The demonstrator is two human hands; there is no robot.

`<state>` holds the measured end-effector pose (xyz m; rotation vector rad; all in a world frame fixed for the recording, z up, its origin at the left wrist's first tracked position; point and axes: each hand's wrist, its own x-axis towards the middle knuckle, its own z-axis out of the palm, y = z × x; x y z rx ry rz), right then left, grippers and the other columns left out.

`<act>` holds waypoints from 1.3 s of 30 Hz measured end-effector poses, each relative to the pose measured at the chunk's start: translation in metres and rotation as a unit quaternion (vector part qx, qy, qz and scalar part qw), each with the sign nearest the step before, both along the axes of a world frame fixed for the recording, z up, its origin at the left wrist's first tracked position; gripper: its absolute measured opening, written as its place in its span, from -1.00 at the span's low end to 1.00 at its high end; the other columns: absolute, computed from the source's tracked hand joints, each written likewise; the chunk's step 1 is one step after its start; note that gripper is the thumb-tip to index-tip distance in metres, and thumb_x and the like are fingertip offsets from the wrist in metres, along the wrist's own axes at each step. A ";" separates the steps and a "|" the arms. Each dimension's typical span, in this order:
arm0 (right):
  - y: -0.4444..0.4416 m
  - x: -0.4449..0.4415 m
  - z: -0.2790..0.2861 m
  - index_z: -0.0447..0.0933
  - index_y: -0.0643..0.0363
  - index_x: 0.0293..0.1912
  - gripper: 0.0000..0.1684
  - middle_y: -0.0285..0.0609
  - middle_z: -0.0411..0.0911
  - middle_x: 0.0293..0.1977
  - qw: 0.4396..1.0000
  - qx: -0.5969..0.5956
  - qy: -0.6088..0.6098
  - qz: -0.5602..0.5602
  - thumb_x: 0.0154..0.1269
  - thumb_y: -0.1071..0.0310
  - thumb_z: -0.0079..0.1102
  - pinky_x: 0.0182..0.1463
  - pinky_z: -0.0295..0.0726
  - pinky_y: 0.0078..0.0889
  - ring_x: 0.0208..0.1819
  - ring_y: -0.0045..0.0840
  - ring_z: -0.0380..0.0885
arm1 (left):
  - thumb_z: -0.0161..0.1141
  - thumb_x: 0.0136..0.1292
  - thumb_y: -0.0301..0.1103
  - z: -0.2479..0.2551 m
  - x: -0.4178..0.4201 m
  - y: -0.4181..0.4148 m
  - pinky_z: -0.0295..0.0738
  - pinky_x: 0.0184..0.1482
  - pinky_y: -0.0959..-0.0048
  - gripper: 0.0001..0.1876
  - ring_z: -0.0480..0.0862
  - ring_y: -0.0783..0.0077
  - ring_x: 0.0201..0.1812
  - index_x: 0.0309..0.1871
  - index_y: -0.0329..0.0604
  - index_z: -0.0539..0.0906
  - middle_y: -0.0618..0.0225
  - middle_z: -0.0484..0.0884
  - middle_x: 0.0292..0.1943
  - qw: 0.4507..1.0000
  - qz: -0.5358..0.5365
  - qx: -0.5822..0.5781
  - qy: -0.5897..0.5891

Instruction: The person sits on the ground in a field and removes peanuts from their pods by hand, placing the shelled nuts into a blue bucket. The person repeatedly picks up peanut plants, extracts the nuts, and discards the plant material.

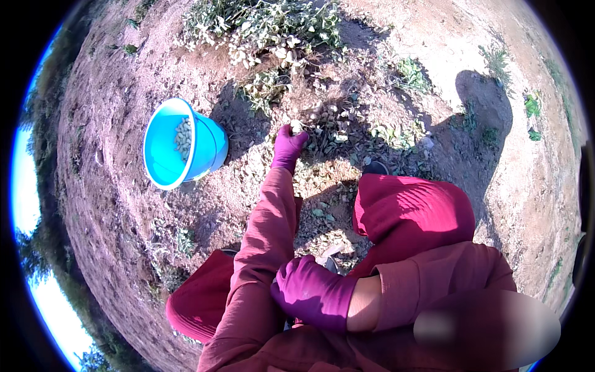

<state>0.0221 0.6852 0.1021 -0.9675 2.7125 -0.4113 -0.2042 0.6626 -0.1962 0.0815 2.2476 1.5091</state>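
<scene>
My left hand, in a purple glove, reaches forward to the ground. Its thumb and fingers close around a pale bit of a peanut plant, too small to make out as leaf or pod. Beside it lies a shaded heap of uprooted peanut plants with pods and roots. My right hand, also gloved in purple, is curled against my left forearm; its fingertips and anything inside it are hidden. To the left, a blue plastic bucket leans with its mouth towards me, with peanuts inside.
A larger pile of peanut plants with pods lies farther ahead. My knees, in red cloth, flank my arms, and a dark shoe shows ahead of the right knee. Loose leaves and dry soil surround me.
</scene>
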 end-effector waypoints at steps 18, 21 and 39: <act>0.004 -0.018 -0.007 0.48 0.21 -0.22 -0.68 -0.09 0.52 -0.39 0.997 0.011 -0.070 0.014 -0.03 0.32 0.17 -0.37 0.54 -0.25 -0.34 -0.29 0.58 | 0.43 -0.05 -0.28 0.071 0.052 -0.091 0.43 -0.35 0.49 -0.61 0.49 0.54 -0.39 -0.27 -0.24 0.45 0.40 0.51 -0.43 0.991 0.094 0.074 0.064; -0.008 -0.017 -0.008 0.48 0.22 -0.22 -0.68 -0.07 0.53 -0.38 0.995 0.008 -0.089 0.046 -0.04 0.33 0.18 -0.35 0.56 -0.22 -0.32 -0.25 0.59 | 0.39 -0.02 -0.36 0.032 0.065 -0.145 0.45 -0.35 0.49 -0.65 0.52 0.53 -0.41 -0.22 -0.24 0.47 0.38 0.57 -0.39 0.977 0.110 -0.083 0.165; -0.009 -0.052 -0.011 0.36 0.23 -0.14 -0.59 -0.01 0.47 -0.20 0.969 -0.200 -0.009 -0.145 0.08 0.23 0.25 -0.13 0.53 -0.19 -0.17 -0.14 0.52 | 0.24 0.20 -0.24 0.254 0.131 -0.176 0.41 -0.12 0.57 -0.61 0.54 0.58 -0.19 0.01 -0.28 0.52 0.42 0.60 -0.18 0.954 0.185 0.237 0.000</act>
